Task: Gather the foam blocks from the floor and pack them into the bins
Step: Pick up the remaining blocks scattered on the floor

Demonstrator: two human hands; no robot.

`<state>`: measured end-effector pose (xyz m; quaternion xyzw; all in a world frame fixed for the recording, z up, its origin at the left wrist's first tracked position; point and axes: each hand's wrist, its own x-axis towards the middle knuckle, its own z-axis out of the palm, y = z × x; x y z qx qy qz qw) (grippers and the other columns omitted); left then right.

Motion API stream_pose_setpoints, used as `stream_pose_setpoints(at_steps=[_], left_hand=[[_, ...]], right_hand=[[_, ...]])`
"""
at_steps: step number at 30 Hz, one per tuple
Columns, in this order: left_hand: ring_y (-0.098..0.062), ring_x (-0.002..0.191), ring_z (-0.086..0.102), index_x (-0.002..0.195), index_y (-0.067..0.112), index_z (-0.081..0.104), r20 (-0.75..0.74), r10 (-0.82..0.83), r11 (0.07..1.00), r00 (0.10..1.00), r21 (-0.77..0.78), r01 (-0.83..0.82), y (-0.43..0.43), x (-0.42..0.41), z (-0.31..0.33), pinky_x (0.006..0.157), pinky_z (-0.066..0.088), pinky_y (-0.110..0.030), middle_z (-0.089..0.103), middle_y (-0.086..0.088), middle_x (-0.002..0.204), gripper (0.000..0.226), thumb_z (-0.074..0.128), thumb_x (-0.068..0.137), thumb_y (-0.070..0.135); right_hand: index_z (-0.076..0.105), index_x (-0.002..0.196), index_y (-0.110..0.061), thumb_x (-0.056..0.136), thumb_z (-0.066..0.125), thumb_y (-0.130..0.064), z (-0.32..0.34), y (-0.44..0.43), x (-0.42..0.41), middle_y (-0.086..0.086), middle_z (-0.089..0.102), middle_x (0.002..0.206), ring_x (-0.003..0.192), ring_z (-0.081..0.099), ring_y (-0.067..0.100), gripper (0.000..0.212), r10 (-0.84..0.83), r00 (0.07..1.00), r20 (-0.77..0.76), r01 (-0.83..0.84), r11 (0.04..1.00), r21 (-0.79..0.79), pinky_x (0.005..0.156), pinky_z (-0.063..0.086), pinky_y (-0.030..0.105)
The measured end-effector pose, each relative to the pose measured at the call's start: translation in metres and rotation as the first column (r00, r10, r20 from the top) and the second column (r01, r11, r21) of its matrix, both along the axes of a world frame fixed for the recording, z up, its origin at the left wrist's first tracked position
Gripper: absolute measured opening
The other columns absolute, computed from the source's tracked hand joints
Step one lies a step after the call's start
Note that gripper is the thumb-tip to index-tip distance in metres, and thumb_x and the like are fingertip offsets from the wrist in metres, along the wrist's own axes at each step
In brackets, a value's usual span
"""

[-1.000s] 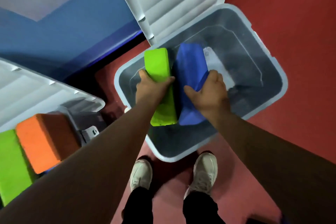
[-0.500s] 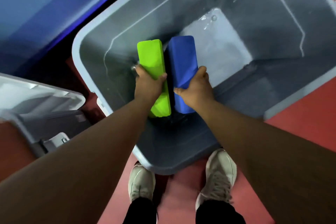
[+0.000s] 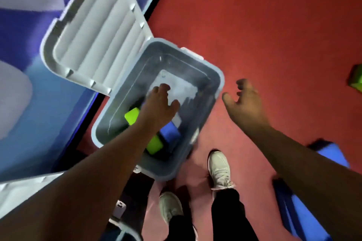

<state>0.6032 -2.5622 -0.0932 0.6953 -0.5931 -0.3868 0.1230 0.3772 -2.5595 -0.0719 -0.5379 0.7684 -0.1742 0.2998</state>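
A grey plastic bin [image 3: 215,92] stands on the red floor with its ribbed lid [image 3: 94,41] swung open to the upper left. Inside lie a lime-green foam block [image 3: 154,144] and a blue foam block [image 3: 170,133], side by side, partly hidden by my forearm. My left hand [image 3: 158,107] hovers above the bin with loosely bent fingers and holds nothing. My right hand [image 3: 244,101] is outside the bin to its right, over the floor, fingers relaxed and empty.
A blue foam block [image 3: 331,152] lies on the floor at the right, behind my right arm. A green block [image 3: 356,80] shows at the right edge. A second bin's lid [image 3: 23,188] is at the lower left. Blue mats [image 3: 39,103] border the left. My feet stand below the bin.
Both hands have let go of the green and blue blocks, which now rest in the bin. My hands rose, the right one moving out to the right, and the view pulled back.
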Motion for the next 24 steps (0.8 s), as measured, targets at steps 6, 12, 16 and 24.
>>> stream_pose_setpoints(at_steps=[6, 12, 16, 24], left_hand=[[-0.038, 0.095, 0.060, 0.108, -0.001, 0.060, -0.065, -0.329, 0.940, 0.942, -0.115, 0.320, 0.003, -0.120, 0.114, 0.086, 0.048, -0.047, 0.062, -0.022, 0.100, 0.045, 0.053, 0.079, 0.032], [-0.029, 0.093, 0.064, 0.101, 0.013, 0.063, -0.165, -0.472, 0.881, 0.866, -0.058, 0.469, 0.074, -0.271, 0.137, 0.091, 0.050, -0.039, 0.064, -0.010, 0.099, 0.027, 0.064, 0.082, 0.031], [-0.030, 0.098, 0.064, 0.107, 0.010, 0.063, -0.219, -0.582, 0.807, 0.783, -0.034, 0.590, 0.148, -0.367, 0.106, 0.092, 0.050, -0.038, 0.064, -0.012, 0.107, 0.025, 0.069, 0.085, 0.020], [-0.031, 0.098, 0.064, 0.105, 0.005, 0.062, -0.244, -0.583, 0.752, 0.775, 0.198, 0.628, 0.328, -0.534, -0.028, 0.089, 0.050, -0.038, 0.067, -0.016, 0.102, 0.028, 0.071, 0.084, 0.020]], right_hand=[[0.057, 0.121, -0.006, 0.087, 0.059, -0.033, 0.121, 0.076, -0.137, 0.013, 0.060, 0.116, 0.102, 0.058, 0.026, 0.044, -0.324, 0.944, -0.053, 0.319, 0.943, -0.093, 0.088, 0.045, 0.034], [0.057, 0.121, -0.003, 0.090, 0.062, -0.025, 0.151, 0.210, -0.262, 0.015, 0.058, 0.116, 0.112, 0.055, 0.031, 0.038, -0.563, 0.821, -0.094, 0.563, 0.826, -0.024, 0.100, 0.043, 0.041], [0.052, 0.130, -0.006, 0.091, 0.061, -0.031, 0.121, 0.308, -0.328, 0.016, 0.053, 0.129, 0.119, 0.054, 0.032, 0.047, -0.664, 0.738, -0.124, 0.675, 0.732, 0.095, 0.102, 0.043, 0.045], [0.044, 0.137, -0.002, 0.092, 0.061, -0.034, -0.013, 0.509, -0.457, 0.020, 0.049, 0.136, 0.132, 0.040, 0.030, 0.058, -0.779, 0.602, -0.176, 0.781, 0.529, 0.331, 0.101, 0.034, 0.033]])
